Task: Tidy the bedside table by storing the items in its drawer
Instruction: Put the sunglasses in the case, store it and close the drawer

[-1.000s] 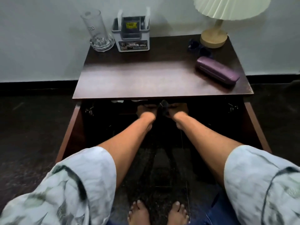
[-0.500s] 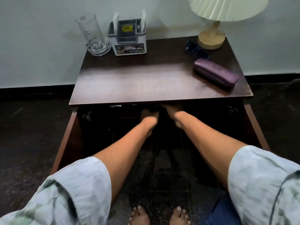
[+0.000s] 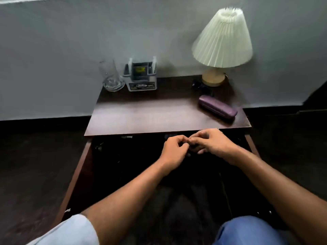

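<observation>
The dark wooden bedside table [image 3: 159, 119] stands against the wall with its drawer [image 3: 79, 174] pulled out toward me; the inside is too dark to read. My left hand [image 3: 174, 151] and my right hand [image 3: 212, 144] hover together over the open drawer, just in front of the table's front edge, with curled fingertips touching. Whether something small sits between them is unclear. On the table top lie a purple glasses case [image 3: 217, 106] at the right and dark sunglasses [image 3: 200, 85] behind it.
A lamp [image 3: 221, 41] with a pleated cream shade stands at the back right. An empty glass [image 3: 111, 76] and a white holder box [image 3: 141, 78] sit at the back left. The drawer's right wall [image 3: 249, 142] runs beside my right wrist. Dark floor surrounds the table.
Both hands have drawn back out from under the table top and risen above the drawer, fingertips together. My head has lifted, so the lamp and wall show more fully.
</observation>
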